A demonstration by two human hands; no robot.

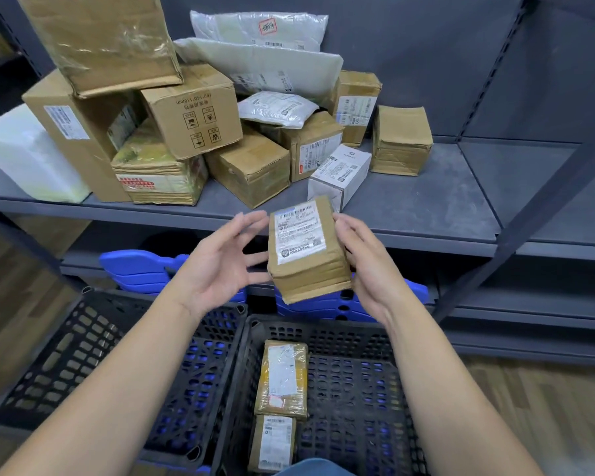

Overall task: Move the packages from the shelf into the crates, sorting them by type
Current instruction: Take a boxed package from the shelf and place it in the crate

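The small cardboard package (304, 249), label facing up, sits at the centre of the frame, held in the air in front of the shelf (409, 201) edge. The right grip (364, 266) clasps its right side, while the left grip (217, 266) is spread open just beside its left edge. Below, the right black crate (358, 389) holds two taped cardboard packages (284, 379), and the left black crate (93, 338) stands touching it. Brown boxes (193, 121) and white mailers (265, 60) lie piled on the shelf at upper left.
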